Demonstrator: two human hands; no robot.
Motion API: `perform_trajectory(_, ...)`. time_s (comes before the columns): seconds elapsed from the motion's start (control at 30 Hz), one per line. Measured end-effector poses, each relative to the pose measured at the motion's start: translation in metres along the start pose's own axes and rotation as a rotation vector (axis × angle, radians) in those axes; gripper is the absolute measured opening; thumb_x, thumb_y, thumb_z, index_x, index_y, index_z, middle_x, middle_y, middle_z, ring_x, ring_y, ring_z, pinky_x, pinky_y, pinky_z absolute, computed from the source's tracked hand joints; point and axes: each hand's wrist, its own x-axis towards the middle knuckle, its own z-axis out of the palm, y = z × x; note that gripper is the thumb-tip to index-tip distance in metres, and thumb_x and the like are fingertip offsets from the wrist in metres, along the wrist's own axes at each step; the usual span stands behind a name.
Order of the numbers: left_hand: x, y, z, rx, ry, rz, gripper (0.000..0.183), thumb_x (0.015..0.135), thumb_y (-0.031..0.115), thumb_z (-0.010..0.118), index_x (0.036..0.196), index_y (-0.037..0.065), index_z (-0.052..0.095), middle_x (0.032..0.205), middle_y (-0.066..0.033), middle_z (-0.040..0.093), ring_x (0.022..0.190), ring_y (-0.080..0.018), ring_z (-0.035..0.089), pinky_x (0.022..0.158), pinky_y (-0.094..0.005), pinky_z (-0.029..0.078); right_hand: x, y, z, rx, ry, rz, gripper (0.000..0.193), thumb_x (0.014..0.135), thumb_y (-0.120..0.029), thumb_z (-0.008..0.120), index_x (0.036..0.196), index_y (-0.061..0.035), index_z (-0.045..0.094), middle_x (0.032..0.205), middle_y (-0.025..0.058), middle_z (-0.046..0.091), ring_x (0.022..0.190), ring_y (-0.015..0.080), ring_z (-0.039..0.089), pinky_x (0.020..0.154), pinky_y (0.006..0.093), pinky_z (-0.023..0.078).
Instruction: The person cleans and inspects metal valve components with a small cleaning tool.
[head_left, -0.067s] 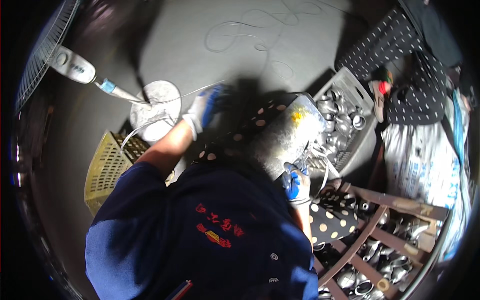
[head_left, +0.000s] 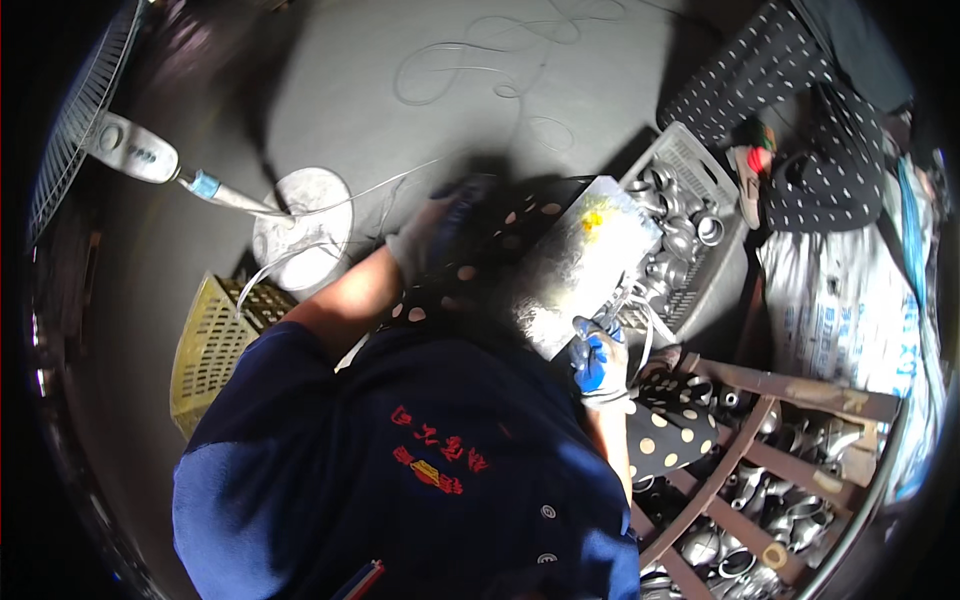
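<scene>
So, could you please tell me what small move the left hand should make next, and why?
Probably bring the left hand rightward to the pale, shiny surface: the right hand is by that surface's lower right edge, while the left hand, blurred and shadowed, appears to be away from it.

The person's left forearm (head_left: 350,298) angles forward and inward from a bent elbow, bare between the sleeve and the glove's pale cuff. The left hand (head_left: 440,225) lies farther forward than the right, blurred and shadowed, its finger pose unreadable. The right forearm (head_left: 609,445) shows as a short bare stretch beside the torso. The gloved right hand (head_left: 598,362) sits nearer the body, fingers bent, their tightness unclear.
</scene>
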Motion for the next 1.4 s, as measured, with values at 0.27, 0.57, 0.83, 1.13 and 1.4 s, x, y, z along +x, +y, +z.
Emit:
perform_trajectory(0.27,0.071,0.089,0.065,-1.144,-0.377,0.043,0.047,0.084,0.011,0.066,0.126,0.002,0.048,0.119,-0.0122,0.059,0.110,-0.0209,0.057,0.095,-0.0312,0.046,-0.010,-0.066,-0.027,0.070,-0.125,-0.236,0.019,0.085,-0.008,0.058,0.102,-0.0068,0.049,0.068,0.0020,0.048,0.047,0.0075,0.042,0.039,0.0201,0.035)
perform_trajectory(0.57,0.092,0.101,0.070,-1.100,-0.545,-0.476,0.039,0.080,0.017,0.073,0.112,0.000,0.059,0.104,-0.0069,0.064,0.089,-0.0113,0.060,0.081,-0.0255,0.049,-0.013,-0.073,-0.010,-0.263,0.176,-0.170,0.012,0.089,-0.013,0.058,0.098,-0.0052,0.054,0.062,0.0007,0.049,0.046,0.0066,0.042,0.039,0.0201,0.031)
perform_trajectory(0.83,0.077,0.081,0.073,-1.359,-0.401,-0.718,0.028,0.082,0.012,0.070,0.107,0.001,0.062,0.096,-0.0038,0.065,0.086,-0.0089,0.060,0.079,-0.0249,0.049,-0.025,-0.095,-0.017,-0.382,0.388,-0.102,0.022,0.094,-0.023,0.052,0.093,-0.0025,0.062,0.060,-0.0012,0.054,0.046,0.0044,0.045,0.042,0.0183,0.035)
perform_trajectory(1.13,0.080,0.089,0.069,-1.449,-0.410,-0.745,0.028,0.081,0.012,0.071,0.105,0.000,0.062,0.095,-0.0042,0.065,0.083,-0.0101,0.061,0.076,-0.0266,0.050,-0.020,-0.093,-0.037,-0.791,0.315,-0.332,0.035,0.092,-0.016,0.054,0.124,-0.0008,0.053,0.081,0.0007,0.059,0.056,0.0049,0.049,0.048,0.0194,0.040)
perform_trajectory(1.4,0.087,0.100,0.063,-1.224,-0.447,-0.633,0.034,0.080,0.018,0.072,0.106,-0.001,0.061,0.091,-0.0057,0.066,0.081,-0.0104,0.062,0.075,-0.0255,0.050,-0.034,-0.114,-0.010,-1.269,0.210,-0.639,0.033,0.090,-0.008,0.056,0.123,-0.0011,0.057,0.085,0.0043,0.063,0.067,0.0091,0.057,0.059,0.0228,0.045)
